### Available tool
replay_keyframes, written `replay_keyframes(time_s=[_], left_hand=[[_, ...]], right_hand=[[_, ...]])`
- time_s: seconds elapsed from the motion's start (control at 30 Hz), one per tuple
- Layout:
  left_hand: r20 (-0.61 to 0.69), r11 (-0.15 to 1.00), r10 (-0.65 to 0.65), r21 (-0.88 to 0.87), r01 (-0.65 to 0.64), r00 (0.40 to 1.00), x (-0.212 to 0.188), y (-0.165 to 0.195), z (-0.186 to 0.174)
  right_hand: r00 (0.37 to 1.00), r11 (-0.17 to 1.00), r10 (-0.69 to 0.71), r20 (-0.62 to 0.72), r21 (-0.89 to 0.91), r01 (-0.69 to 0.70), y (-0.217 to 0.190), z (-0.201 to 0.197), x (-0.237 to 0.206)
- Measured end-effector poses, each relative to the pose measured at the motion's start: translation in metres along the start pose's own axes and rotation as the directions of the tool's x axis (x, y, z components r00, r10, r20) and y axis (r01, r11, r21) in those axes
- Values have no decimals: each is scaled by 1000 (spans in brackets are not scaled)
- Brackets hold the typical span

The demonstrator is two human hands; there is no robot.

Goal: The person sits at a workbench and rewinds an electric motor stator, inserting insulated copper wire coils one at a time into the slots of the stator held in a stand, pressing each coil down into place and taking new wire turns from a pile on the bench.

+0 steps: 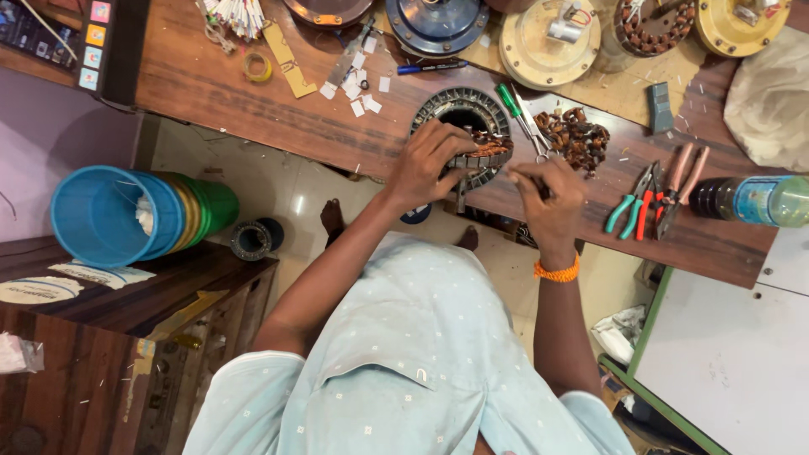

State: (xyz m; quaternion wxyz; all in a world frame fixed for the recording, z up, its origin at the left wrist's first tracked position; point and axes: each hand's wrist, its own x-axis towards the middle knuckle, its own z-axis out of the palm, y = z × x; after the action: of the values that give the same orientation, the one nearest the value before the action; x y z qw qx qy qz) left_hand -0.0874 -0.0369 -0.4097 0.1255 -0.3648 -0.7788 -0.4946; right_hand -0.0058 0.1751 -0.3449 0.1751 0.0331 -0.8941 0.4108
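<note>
A round grey stator ring with copper coil windings lies at the near edge of a wooden workbench. My left hand grips its near left rim. My right hand is closed beside the ring's right side, pinching something small and dark that I cannot make out. A heap of pulled copper wire lies just beyond my right hand. A green-handled screwdriver and scissors rest between the ring and the heap.
Several pliers and a bottle lie at the right. Motor housings line the bench's far side. A blue pen, paper scraps and a tape roll lie left. Stacked buckets stand on the floor.
</note>
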Motion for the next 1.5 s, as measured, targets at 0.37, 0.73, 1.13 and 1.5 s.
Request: replay_keyframes(time_s=[0.37,0.73,1.13,1.5], left_hand=[[10,975,-183,-126,183,983,18,20,-10],[414,696,-475,-363,619,777,57,-7,7],[536,703,-8,-597,386,844,57,-50,-35],[329,926,68,-371,63,942,45,-16,-39]], right_hand=[[994,998,-2,112,-66,10,-3,15,56],[996,998,14,84,-60,-9,-9,12,58],[988,988,156,14,-9,-156,-38,48,-4],[930,897,361,61,248,-365,8,72,-39]])
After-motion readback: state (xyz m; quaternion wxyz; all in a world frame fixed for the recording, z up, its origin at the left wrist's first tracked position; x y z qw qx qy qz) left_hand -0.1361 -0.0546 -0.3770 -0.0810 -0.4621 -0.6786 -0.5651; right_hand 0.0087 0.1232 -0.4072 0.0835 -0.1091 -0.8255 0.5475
